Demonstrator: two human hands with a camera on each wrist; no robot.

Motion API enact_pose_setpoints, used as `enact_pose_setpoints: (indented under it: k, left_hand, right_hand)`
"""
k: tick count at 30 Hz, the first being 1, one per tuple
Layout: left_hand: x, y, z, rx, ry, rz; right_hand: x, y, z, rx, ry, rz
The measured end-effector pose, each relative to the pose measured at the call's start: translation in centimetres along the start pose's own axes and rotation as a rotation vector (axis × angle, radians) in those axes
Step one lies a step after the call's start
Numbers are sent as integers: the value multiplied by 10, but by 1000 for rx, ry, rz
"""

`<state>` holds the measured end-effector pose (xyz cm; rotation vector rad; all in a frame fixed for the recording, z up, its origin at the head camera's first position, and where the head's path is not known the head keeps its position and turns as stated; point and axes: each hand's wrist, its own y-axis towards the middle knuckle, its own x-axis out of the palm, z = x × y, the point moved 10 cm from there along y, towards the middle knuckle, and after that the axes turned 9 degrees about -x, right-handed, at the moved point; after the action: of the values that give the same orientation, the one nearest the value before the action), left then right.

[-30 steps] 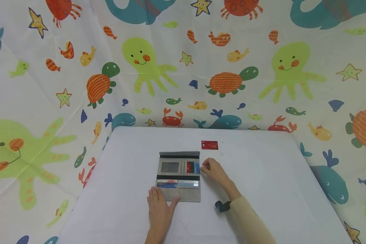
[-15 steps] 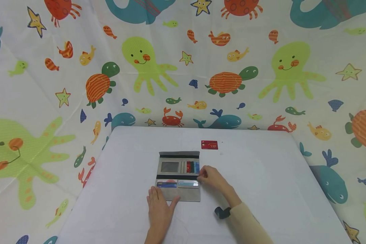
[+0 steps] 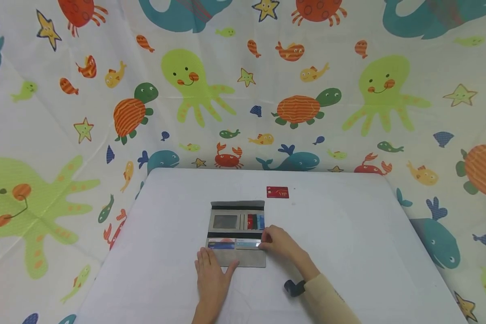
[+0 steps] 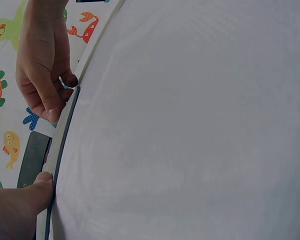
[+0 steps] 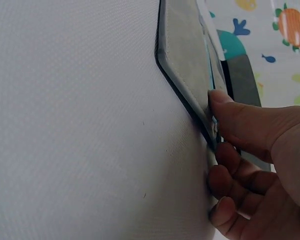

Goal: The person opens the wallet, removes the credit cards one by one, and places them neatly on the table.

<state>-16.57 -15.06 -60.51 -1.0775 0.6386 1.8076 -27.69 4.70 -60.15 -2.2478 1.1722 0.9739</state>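
A grey wallet (image 3: 236, 258) lies unfolded on the white table. In its lower pockets sit a dark blue card (image 3: 222, 245) and a light blue card (image 3: 246, 243); red, dark and blue cards (image 3: 256, 222) fill the upper right slots. Fingers spread, my left hand (image 3: 212, 276) rests on the lower left corner. My right hand (image 3: 281, 245) pinches the wallet's right edge beside the light blue card. The right wrist view has its thumb (image 5: 221, 96) on top by the pocket opening and the index fingertip (image 5: 227, 155) at the rim, partly beneath.
A red VIP card (image 3: 277, 192) lies on the table (image 3: 340, 225) beyond the wallet. Behind the table hangs a cloth (image 3: 235, 99) printed with sea animals. A black wrist device (image 3: 294, 288) sits at the right sleeve cuff (image 3: 320, 283).
My right hand has slid toward me along the wallet's right edge, from the upper card slots to the light blue card's level. The left hand and the wallet stay in place.
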Motion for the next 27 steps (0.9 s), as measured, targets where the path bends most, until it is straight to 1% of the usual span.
enact_pose_setpoints:
  k: [7, 14, 17, 27]
  left_hand:
    - [1, -1, 0, -6, 1, -6]
    - [0, 0, -1, -6, -6, -1]
    - [1, 0, -1, -13, -3, -9]
    - [1, -1, -1, -18, -5, -16]
  right_hand:
    - [0, -2, -3, -15, -12, -7]
    - [2, -1, -3, 3, 2, -2]
    - [5, 0, -3, 11, 6, -9]
    - [10, 5, -11, -45, -14, -38]
